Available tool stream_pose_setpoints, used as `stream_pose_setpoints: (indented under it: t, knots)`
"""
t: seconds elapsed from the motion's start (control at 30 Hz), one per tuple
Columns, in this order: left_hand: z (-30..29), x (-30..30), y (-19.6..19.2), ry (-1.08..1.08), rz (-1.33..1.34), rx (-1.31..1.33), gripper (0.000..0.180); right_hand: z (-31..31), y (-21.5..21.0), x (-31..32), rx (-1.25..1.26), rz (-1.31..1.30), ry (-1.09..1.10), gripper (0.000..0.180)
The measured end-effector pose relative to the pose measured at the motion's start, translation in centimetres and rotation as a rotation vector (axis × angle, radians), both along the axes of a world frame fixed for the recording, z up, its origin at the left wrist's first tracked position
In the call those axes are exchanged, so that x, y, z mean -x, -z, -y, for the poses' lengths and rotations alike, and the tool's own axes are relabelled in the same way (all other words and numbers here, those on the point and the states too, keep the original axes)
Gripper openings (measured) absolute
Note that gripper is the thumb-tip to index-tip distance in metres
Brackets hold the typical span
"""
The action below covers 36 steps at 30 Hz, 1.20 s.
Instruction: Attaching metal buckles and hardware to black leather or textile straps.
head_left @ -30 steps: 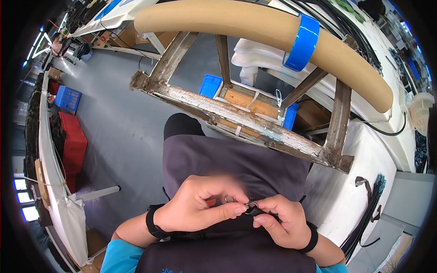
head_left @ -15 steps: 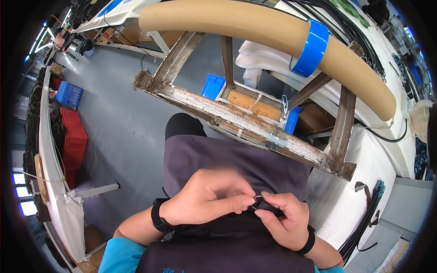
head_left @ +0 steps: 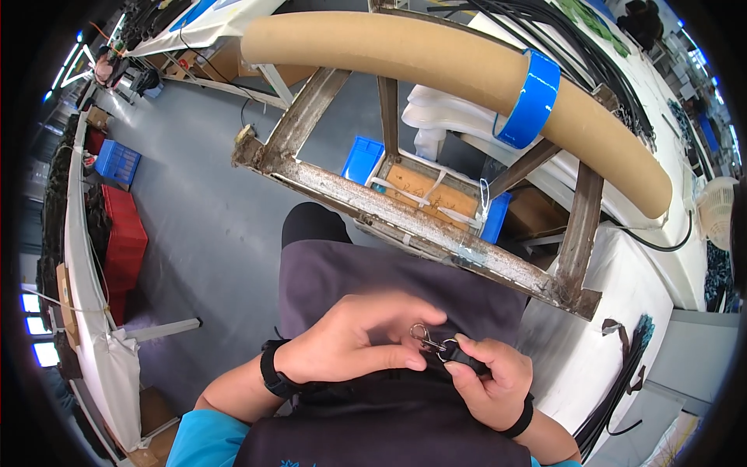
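- Along the left edge of the walkway, a blue crate (head_left: pixel 118 162) sits beyond a red crate (head_left: pixel 124 245).
- Over the person's lap, the left hand (head_left: pixel 350 338) has its thumb and forefinger parted; half a second ago their tips met at the ring. Its grip has loosened, though I cannot tell whether the curled fingers behind touch the hook.
- Beyond the hands stands a rusty metal frame (head_left: pixel 389 208), topped by a curved tan tube (head_left: pixel 436 66).
- Between the left fingers, a metal snap hook (head_left: pixel 420 335) now shows plainly, where the fingertips covered it before.
- Just right of it, a small ring (head_left: pixel 445 349) joins the hook to a black strap piece (head_left: pixel 465 356).
- Pinching that strap piece between thumb and forefinger, the right hand (head_left: pixel 494 381) grips firmly. With the left pinch released, it appears to carry most of the hold, leaving the hook exposed for handling.
- Farther right, a blue band (head_left: pixel 537 101) wraps the tube, and black cords (head_left: pixel 622 389) hang beside a white-covered worktop (head_left: pixel 646 261).
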<state>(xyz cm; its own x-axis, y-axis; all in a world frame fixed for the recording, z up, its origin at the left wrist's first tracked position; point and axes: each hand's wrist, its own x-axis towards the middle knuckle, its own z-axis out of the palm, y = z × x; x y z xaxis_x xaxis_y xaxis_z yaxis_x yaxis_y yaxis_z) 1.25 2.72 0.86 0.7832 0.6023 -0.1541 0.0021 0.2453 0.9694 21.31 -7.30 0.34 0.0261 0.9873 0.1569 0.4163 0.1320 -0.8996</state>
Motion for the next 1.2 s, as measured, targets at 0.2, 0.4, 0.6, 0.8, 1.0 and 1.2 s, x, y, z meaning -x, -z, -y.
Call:
stream_pose_setpoints:
  t: [0.2, 0.4, 0.6, 0.8, 1.0, 1.2]
  knots:
    - [-0.6, -1.3, 3.5, -0.466, 0.006, -0.072, 0.030, -0.1, 0.1, 0.2, -0.007, -0.022, 0.027, 0.027]
    - [-1.5, -4.5, 4.0, -0.382, -0.025, -0.027, 0.022, -0.4, -0.3, 0.3, 0.024, -0.021, 0.081, 0.028]
    - [0.9, -2.1, 2.7, -0.232, -0.088, -0.098, 0.014, -1.8, -0.5, 0.2, -0.098, -0.003, 0.065, 0.030]
    - [1.7, -0.1, 0.5, -0.076, 0.026, 0.203, 0.011, -2.6, -0.5, 0.5, -0.187, 0.175, -0.009, 0.032]
    - [1.7, 0.4, 0.5, -0.071, -0.014, -0.139, 0.015, -2.4, -0.3, 0.8, -0.152, 0.146, 0.000, 0.031]
    - [0.7, -0.2, 0.5, -0.330, -0.072, -1.048, 0.031, -1.9, 0.2, 0.9, -0.028, -0.056, 0.052, 0.029]
